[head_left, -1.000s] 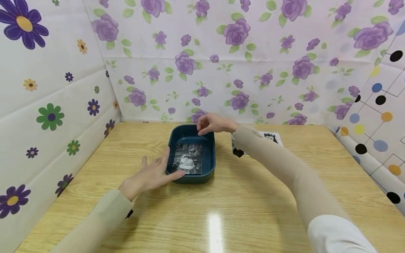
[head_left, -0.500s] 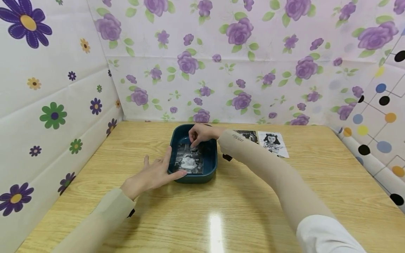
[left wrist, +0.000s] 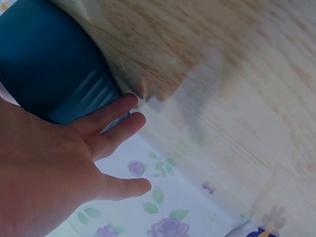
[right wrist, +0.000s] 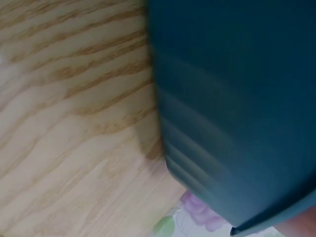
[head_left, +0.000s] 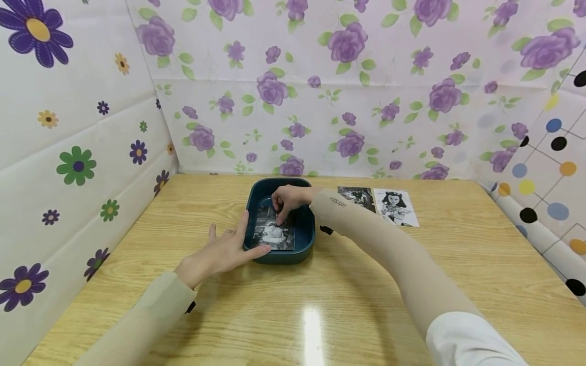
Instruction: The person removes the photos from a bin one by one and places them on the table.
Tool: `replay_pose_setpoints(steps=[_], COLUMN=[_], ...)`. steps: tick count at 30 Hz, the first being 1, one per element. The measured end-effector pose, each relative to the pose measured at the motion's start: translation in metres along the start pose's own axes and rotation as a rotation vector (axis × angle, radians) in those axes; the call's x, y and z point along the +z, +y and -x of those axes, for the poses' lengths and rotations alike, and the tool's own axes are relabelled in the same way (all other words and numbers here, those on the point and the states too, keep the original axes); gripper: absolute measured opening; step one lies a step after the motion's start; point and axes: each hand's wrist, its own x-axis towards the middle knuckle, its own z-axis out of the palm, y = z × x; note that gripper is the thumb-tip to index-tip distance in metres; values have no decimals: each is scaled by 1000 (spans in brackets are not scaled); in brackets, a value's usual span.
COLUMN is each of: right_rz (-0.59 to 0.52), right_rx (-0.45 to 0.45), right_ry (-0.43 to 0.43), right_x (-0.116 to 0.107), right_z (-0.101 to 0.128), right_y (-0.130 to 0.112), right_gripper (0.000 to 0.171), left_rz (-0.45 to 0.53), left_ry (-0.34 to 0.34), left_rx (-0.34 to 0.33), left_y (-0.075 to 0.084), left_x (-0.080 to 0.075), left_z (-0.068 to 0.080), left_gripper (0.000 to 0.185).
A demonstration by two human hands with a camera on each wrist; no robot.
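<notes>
A dark teal rectangular box (head_left: pixel 282 258) with rounded corners stands on the table. Inside it lies a black-and-white photo (head_left: pixel 274 238), partly covered by my right hand (head_left: pixel 289 199). That hand reaches in over the far right rim. Its fingers are bent and the thumb points down at the photo; whether they pinch anything is hidden. My left hand (head_left: pixel 224 250) rests against the box's near left side, fingers spread and thumb along the front rim. Straight fingers beside the box wall (left wrist: pixel 54 64) show in the left wrist view. The right wrist view shows mostly the box's outer wall (right wrist: pixel 237 108).
To the right of the box, two more black-and-white pictures lie side by side: a darker photo (head_left: pixel 358 197) and a portrait of a person (head_left: pixel 396 207). My right forearm (head_left: pixel 389 244) passes over the table near them. Flower-patterned cloth (head_left: pixel 297 91) hangs behind the wooden table (head_left: pixel 256 315).
My right hand has moved from the box's far right rim down and inward to the photo. With the forearm shifted, the pictures on the right show more. My left hand stays put.
</notes>
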Motion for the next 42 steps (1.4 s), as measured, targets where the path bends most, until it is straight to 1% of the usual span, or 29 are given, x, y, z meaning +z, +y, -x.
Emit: replay_pose_setpoints(steps=[2,5,7,13,16,18,21,25,27,30,33,35,38,42], right_rz=[11,24,38,124,126,101,9,-111,-154,-225,-306,-325,-335,-322], right_rx=[16,28,23,-13,-2,2,-3,-27,-35,-30,16,51,118,194], right_ry=[-2,7,24,86,123,149,177,221,241,262,273,289,307,322], right_x=[1,2,4,6,5,3,-2,-19,-33,-58,-83,-96,-107,-109], right_z=[1,2,2,5,7,9,13,22,30,50,76,95,125,164], right_y=[-1,-1,0,1,2,1,0,-2,0,9,25,40,67,109], right_gripper=[40,43,43,41,39,36,31,29,28,28,29,30,32,32], left_rz=[-2,0,-1,-6,0,-3,-3,9,16,21,16,9,-4,-12], left_ry=[1,-2,-3,-8,-12,-11,-13,-19,-23,-26,-17,-9,1,8], left_rx=[0,1,1,-1,-5,-4,-3,3,5,8,9,10,6,-1], left_y=[1,2,2,4,5,5,5,6,6,6,5,4,4,2], left_x=[0,0,1,2,1,1,0,1,1,2,1,0,-1,-1], left_z=[-1,-2,-2,-3,-3,-3,-3,-3,-3,-3,-2,-2,-1,1], left_gripper=[115,115,115,116,115,114,113,113,113,113,112,112,113,114])
